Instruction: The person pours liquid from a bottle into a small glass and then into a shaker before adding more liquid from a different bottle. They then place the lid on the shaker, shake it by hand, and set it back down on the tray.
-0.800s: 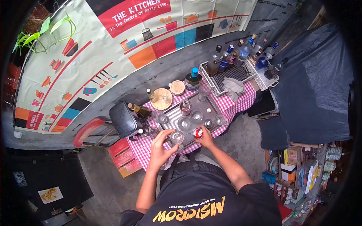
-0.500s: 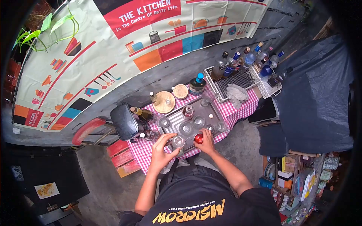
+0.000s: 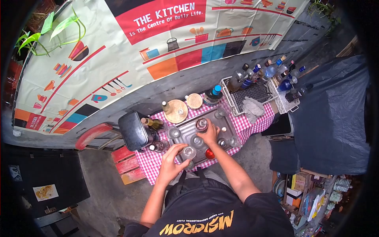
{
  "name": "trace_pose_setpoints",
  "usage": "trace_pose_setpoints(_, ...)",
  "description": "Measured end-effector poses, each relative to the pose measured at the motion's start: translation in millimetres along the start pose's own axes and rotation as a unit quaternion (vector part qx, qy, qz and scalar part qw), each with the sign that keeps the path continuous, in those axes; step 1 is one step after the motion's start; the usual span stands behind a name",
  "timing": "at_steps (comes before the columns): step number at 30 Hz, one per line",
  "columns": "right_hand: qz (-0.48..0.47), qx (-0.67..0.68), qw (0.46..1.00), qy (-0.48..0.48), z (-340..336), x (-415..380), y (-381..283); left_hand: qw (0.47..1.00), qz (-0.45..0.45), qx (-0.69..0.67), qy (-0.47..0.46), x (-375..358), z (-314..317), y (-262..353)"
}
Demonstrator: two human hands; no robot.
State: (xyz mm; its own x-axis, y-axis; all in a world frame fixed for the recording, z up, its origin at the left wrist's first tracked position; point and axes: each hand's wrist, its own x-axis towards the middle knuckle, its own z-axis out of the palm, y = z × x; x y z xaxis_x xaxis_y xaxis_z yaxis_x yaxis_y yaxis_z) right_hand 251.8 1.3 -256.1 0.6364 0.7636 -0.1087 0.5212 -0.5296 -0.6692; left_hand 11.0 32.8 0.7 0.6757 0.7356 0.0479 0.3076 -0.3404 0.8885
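Note:
My left hand (image 3: 172, 162) is curled around a clear glass (image 3: 189, 152) at the tray's near edge, thumb and fingers on opposite sides of it. Farther in, my right hand (image 3: 210, 135) wraps around a small glass bottle (image 3: 201, 125) with dark red contents, seen from above. A glass of bright red liquid (image 3: 210, 154) stands on the tray just below my right wrist. Between the hands sits another clear glass (image 3: 197, 141). All of these are on or over a grey ridged metal tray (image 3: 185, 129).
A pink checked cloth (image 3: 252, 125) covers the table. More glasses (image 3: 234, 141) stand at the tray's right. Toward the wall are a round wooden board (image 3: 176, 111), a blue-capped bottle (image 3: 213, 95) and a rack (image 3: 237, 107) with several bottles. A black container (image 3: 134, 130) is at left.
My right hand has let go of the red glass and moved forward onto the small bottle. My left hand keeps its hold on the clear glass. The camera view has shifted slightly.

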Motion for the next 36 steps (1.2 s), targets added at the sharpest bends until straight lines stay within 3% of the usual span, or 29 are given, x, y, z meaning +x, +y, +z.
trace_pose_setpoints(5, -0.002, 0.117, 0.989, 0.095, 7.1, -1.2, -13.2, 1.000, -0.018, -0.019, -0.003, 6.1, -0.1, -0.9)
trace_pose_setpoints(18, -0.024, 0.174, 0.976, 0.128, 1.0, 13.5, -13.0, 0.998, -0.027, -0.047, 0.025, 6.0, 6.2, 2.2)
trace_pose_setpoints(22, -0.023, 0.316, 0.944, 0.088, -27.7, 9.0, -27.4, 0.999, -0.013, -0.044, 0.018, 0.9, 11.0, 3.4)
trace_pose_setpoints(26, -0.058, 0.381, 0.912, 0.138, -59.2, -1.1, -41.4, 0.999, 0.016, -0.036, 0.019, -4.6, 15.3, 7.0)
trace_pose_setpoints(30, -0.026, 0.576, 0.815, 0.064, -126.8, -22.5, -74.5, 0.999, 0.025, -0.042, 0.017, -12.5, 18.1, 12.3)
trace_pose_setpoints(36, -0.041, 0.658, 0.749, 0.068, -183.8, -56.9, -74.4, 0.998, 0.063, -0.021, -0.003, -22.4, 23.3, 16.2)
